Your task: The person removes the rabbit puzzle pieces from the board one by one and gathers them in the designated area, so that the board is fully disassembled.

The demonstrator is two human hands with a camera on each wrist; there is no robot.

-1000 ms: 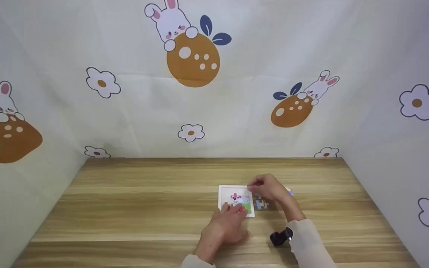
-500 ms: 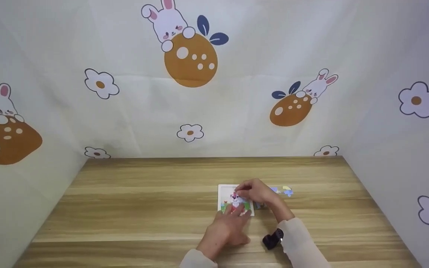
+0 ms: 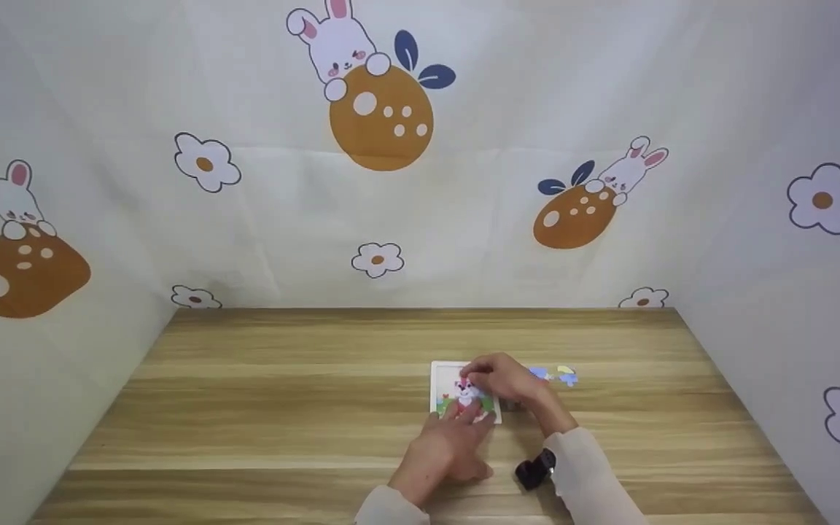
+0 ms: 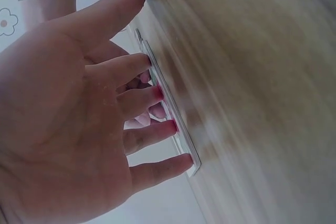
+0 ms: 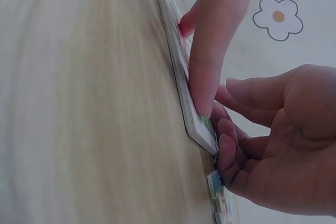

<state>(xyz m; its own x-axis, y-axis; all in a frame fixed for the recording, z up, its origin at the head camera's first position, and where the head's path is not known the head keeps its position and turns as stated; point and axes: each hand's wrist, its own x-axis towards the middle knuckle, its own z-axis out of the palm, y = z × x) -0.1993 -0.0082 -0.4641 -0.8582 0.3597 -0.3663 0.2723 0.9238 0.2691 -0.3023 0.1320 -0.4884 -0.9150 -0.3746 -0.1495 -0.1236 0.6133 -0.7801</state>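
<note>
A square jigsaw puzzle in a white tray (image 3: 434, 390) lies on the table, showing a red-and-white cartoon animal over green ground. My left hand (image 3: 445, 446) rests spread on its near part; in the left wrist view the straight fingertips (image 4: 183, 162) press the puzzle. My right hand (image 3: 505, 380) is over the tray's upper right part, thumb and forefinger pinched close by the animal's head. Its other fingers curl beside the tray edge in the right wrist view. The puzzle piece in that pinch is mostly hidden behind the fingers.
Several loose puzzle pieces (image 3: 562, 377) lie right of the tray, partly behind my right hand. A black wrist camera (image 3: 534, 470) hangs by the right sleeve. Printed cloth walls (image 3: 281, 219) close in the wooden table (image 3: 245, 401) at the back and sides.
My right hand has moved left from the tray's right edge onto the picture, then stayed nearly still. The left hand has stayed on the tray, shifting slightly.
</note>
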